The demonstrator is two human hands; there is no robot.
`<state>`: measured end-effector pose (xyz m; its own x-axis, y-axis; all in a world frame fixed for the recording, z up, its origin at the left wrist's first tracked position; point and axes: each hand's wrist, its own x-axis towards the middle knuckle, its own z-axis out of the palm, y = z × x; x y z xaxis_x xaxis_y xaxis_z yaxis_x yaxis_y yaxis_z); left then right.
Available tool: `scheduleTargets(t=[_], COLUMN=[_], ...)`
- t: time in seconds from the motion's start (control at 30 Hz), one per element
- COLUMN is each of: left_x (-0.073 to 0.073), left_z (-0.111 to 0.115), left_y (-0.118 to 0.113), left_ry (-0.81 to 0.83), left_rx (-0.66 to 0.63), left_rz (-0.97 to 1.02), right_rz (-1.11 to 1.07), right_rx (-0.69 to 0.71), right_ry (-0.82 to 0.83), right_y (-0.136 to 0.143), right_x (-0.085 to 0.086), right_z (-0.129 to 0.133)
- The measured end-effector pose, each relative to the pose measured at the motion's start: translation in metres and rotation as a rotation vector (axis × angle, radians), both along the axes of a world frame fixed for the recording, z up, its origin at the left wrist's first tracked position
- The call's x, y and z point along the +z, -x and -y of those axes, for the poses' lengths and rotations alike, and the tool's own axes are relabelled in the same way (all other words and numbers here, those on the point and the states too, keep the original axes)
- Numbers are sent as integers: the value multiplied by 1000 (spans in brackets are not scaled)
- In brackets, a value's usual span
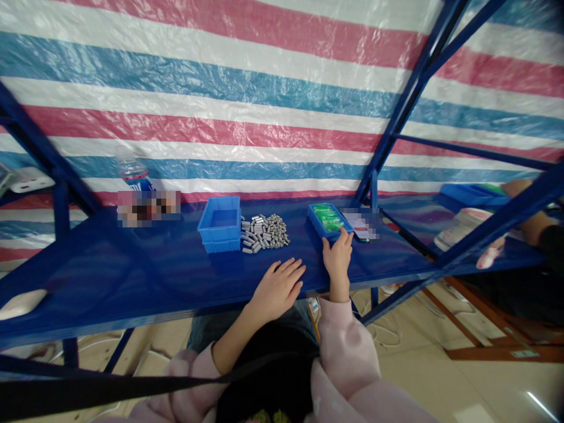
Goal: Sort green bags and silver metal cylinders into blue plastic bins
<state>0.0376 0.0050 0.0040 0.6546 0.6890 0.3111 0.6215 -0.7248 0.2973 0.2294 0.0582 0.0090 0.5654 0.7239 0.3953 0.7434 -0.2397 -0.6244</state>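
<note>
My left hand [277,288] lies flat near the front edge of the blue table, fingers stretched out, holding nothing. Just beyond it is a pile of small silver metal cylinders [264,232], some lying and some upright. My right hand [338,258] grips the near end of a small blue bin [315,221], thumb at its left corner and fingers at its right. Shiny green pieces [328,217], too small to name, fill that bin. Left of the metal pile stand two stacked blue bins [220,242]; the upper one shows its bare bottom.
A clear plastic bottle [134,173] stands at the back left. A white object [22,304] lies at the left front edge. Blue frame posts [388,141] rise at both sides. On the right, another person's arm [531,214] reaches beside a blue bin [467,194].
</note>
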Motion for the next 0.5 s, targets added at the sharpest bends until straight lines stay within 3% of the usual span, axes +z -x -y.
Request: scheduleTargets(t=[0.2,0.33,0.4,0.5], left_x=[2,8,14,23], left_z=[0,-5,-10,-22], left_y=[1,11,22,42], left_ry=[17,-100,-221,-388], left_rx=[7,91,212,536], left_rz=[63,193,268,403], right_rz=[-17,-11,3,13], right_rx=[4,14,14,9], right_ry=[-2,-10,-17,-10], right_y=[-1,-1,-1,0], right_x=[-1,-1,-2,-3], right_z=[0,1,1,1])
